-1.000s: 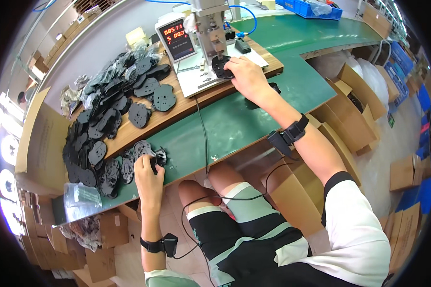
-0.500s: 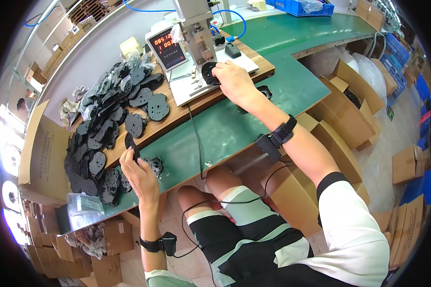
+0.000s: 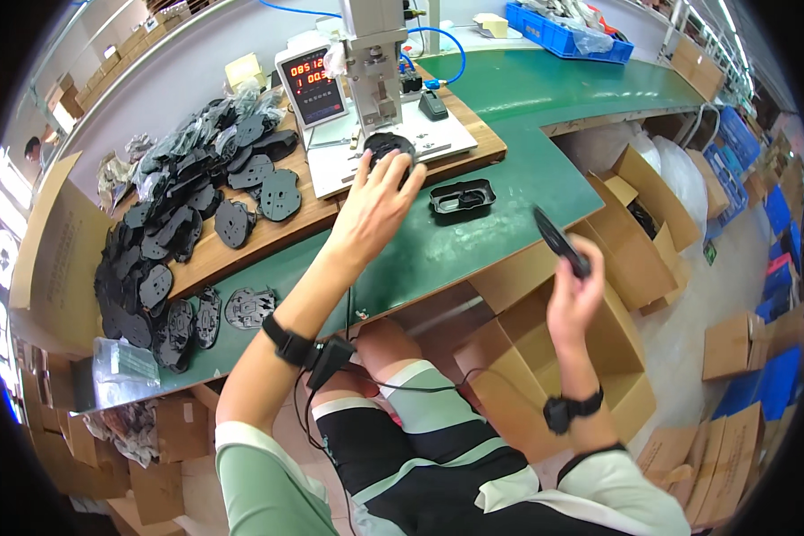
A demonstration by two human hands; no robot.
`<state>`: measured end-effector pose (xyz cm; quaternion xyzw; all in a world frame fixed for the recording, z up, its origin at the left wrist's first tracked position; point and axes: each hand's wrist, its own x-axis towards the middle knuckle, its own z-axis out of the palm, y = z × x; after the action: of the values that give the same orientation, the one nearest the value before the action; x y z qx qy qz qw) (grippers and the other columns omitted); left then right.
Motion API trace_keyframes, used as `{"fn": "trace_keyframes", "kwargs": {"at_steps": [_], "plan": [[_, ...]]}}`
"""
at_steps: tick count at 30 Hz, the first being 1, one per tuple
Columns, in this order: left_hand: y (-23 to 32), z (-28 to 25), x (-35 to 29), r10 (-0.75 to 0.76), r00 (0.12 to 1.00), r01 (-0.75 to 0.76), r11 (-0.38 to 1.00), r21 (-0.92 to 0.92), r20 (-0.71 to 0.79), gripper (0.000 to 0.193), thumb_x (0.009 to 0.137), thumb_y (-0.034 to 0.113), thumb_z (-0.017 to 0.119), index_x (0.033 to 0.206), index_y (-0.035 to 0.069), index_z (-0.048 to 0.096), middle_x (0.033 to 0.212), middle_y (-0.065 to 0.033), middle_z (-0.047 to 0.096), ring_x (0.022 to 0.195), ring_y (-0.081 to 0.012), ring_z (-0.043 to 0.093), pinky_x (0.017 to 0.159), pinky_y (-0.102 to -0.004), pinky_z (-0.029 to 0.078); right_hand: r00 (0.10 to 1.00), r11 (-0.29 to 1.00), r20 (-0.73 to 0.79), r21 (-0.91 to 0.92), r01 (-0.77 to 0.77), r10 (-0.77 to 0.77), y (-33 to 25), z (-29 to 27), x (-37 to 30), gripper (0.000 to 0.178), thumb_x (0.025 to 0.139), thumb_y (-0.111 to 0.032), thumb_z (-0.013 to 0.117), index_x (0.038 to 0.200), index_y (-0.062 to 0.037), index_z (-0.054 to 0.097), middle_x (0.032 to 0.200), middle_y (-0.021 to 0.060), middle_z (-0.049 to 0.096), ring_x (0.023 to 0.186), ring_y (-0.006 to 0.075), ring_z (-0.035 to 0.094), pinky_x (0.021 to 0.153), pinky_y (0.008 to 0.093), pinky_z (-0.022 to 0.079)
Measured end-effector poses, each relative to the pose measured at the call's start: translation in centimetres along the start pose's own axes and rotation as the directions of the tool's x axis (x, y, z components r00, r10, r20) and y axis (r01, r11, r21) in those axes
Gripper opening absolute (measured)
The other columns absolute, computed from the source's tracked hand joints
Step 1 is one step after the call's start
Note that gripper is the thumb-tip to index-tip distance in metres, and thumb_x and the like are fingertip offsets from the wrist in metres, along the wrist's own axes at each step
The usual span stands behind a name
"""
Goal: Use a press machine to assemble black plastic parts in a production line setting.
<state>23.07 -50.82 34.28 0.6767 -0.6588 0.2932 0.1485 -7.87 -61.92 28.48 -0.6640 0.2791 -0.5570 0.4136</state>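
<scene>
My left hand (image 3: 372, 213) reaches to the press (image 3: 374, 76), its fingers closed about the near edge of a black plastic part (image 3: 389, 143) on the white base (image 3: 460, 134) below the press head. The fingers hide some of that part. Off to the right, my right hand (image 3: 576, 299) grips a thin black oval plastic plate (image 3: 558, 239) by its lower end, tilted, in the air near the table edge. Between the hands, a small black tray (image 3: 463, 198) with dark pieces in it lies on the green table (image 3: 393, 268).
Many black plates (image 3: 179, 230) are heaped at the left, some in clear wrapping. A control box with a lit red display (image 3: 311, 82) stands beside the press. Open cardboard boxes (image 3: 558, 362) sit below the table's right edge. A blue crate (image 3: 567, 34) stands at the back.
My left hand has moved from the heap to the press with a black part. My right hand has left the press and moved right and nearer, carrying a black plate.
</scene>
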Motion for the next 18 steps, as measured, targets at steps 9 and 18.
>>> {"fn": "trace_keyframes", "kwargs": {"at_steps": [9, 18], "plan": [[-1.1, 3.3, 2.6, -0.034, 0.993, 0.033, 0.999, 0.013, 0.117, 0.05, 0.093, 0.0, 0.06, 0.143, 0.007, 0.054, 0.14, -0.0153, 0.054, 0.142, -0.034, 0.052, 0.121, -0.0613, 0.039, 0.897, 0.779, -0.123, -0.456, -0.431, 0.424, 15.9, -12.8, -15.6, 0.016, 0.097, 0.001, 0.062, 0.114, 0.003, 0.062, 0.104, 0.0145, 0.065, 0.095, 0.0237, 0.064, 0.087, 0.0347, 0.053], [-1.8, 3.1, 2.9, -0.057, 0.995, 0.061, 0.997, -0.046, 0.082, 0.049, 0.093, -0.002, 0.058, 0.142, 0.005, 0.056, 0.136, -0.0164, 0.056, 0.135, -0.0356, 0.056, 0.118, -0.0576, 0.043, 0.768, 0.507, -0.246, -0.627, -0.592, 0.592, 25.7, -17.7, -23.4, 0.027, 0.092, -0.009, 0.065, 0.117, 0.0015, 0.064, 0.107, 0.0256, 0.074, 0.103, 0.0428, 0.072, 0.094, 0.0461, 0.054]]}}
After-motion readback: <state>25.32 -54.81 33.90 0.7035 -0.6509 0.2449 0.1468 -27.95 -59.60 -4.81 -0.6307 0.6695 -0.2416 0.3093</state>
